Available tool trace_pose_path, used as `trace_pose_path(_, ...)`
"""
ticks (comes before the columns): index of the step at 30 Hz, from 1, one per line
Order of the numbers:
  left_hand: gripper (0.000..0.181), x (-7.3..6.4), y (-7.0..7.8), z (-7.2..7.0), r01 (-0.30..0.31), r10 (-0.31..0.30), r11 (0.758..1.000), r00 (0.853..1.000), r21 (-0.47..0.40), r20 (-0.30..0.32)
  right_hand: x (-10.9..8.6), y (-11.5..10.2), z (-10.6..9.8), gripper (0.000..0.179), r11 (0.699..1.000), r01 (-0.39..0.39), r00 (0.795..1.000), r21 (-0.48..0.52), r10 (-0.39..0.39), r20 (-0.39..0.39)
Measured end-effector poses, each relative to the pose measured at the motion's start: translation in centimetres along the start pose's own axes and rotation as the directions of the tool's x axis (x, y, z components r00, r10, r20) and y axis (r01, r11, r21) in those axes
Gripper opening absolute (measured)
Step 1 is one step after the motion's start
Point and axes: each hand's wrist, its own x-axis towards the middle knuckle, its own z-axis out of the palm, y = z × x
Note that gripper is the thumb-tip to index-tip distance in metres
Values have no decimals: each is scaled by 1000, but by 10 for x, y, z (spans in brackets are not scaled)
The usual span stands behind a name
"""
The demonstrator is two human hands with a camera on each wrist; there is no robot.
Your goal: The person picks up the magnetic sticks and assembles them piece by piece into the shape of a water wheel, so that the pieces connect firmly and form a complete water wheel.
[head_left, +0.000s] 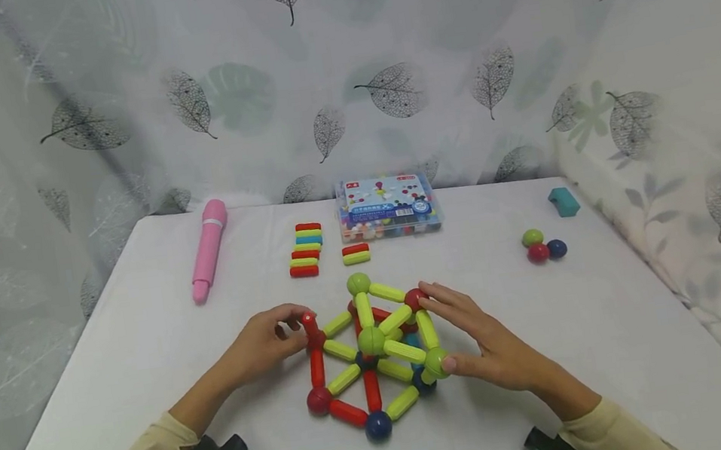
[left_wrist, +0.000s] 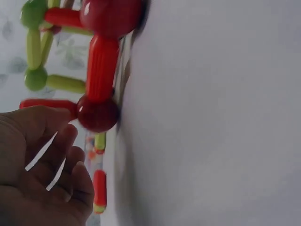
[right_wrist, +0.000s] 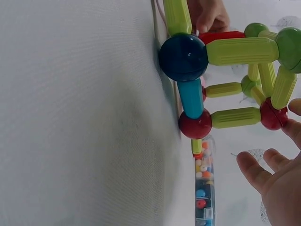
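Note:
A frame of magnetic rods and balls (head_left: 372,391) stands on the table, with red and yellow-green rods along its base. At its left corner my left hand (head_left: 270,343) pinches an upright red magnetic rod (left_wrist: 40,102) between thumb and fingers; the rod's lower end meets a red ball (left_wrist: 98,114). On the right, my right hand (head_left: 495,344) has its fingers extended against the raised part. Its fingertips are at the upper red ball (right_wrist: 273,114), its thumb at a green ball (head_left: 436,362). A blue rod (right_wrist: 190,99) joins a dark blue ball (right_wrist: 183,57) and a red ball below.
Behind the frame lie a row of short rods (head_left: 306,250), two more rods (head_left: 356,254) and a clear box of beads (head_left: 388,206). A pink pen-shaped object (head_left: 210,251) is at back left. Loose balls (head_left: 538,252) and a teal block (head_left: 564,202) sit at back right.

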Motion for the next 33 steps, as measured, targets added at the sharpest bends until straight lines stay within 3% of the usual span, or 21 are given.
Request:
trace_pose_path(3, 39, 14, -4, -9, 31, -28, 998, 999, 49, -43, -1, 0, 2, 75, 1000, -14, 1000, 15, 14, 2)
trace_pose_path(8, 44, 58, -19, -19, 138, -117, 977, 985, 162, -130, 1, 0, 3, 76, 999, -23, 1000, 29, 22, 6)
trace_pose_path(11, 44, 80, -28, -21, 155, -123, 954, 983, 257, -139, 3, 1, 2, 77, 999, -12, 1000, 34, 12, 5)
trace_pose_path(14, 36, 89, -32, -22, 154, -112, 935, 983, 320, -148, 3, 1, 1, 77, 999, -15, 1000, 44, 15, 8)
trace_pose_path(17, 30, 87, -32, -22, 142, -97, 932, 985, 335, -145, 1, 0, 1, 76, 998, -27, 1000, 52, 27, 11)
trace_pose_path(21, 29, 71, -25, -26, 92, -54, 955, 989, 280, -140, 1, -2, 2, 76, 998, -32, 999, 57, 31, 13)
trace_pose_path(23, 31, 60, -15, -28, 42, -10, 969, 991, 245, -132, 1, -3, 2, 76, 998, -34, 999, 57, 33, 16)
trace_pose_path(26, 33, 43, 6, -30, -85, 110, 972, 989, 221, -101, 1, -3, 3, 77, 998, -32, 999, 47, 32, 13)
trace_pose_path(30, 33, 26, 34, -25, -267, 282, 937, 959, 224, -39, 1, -1, 2, 77, 999, -38, 999, 37, 38, 3)
trace_pose_path(33, 32, 16, 49, -20, -347, 357, 908, 934, 233, -1, 2, -1, 2, 77, 999, -37, 999, 37, 37, 1)
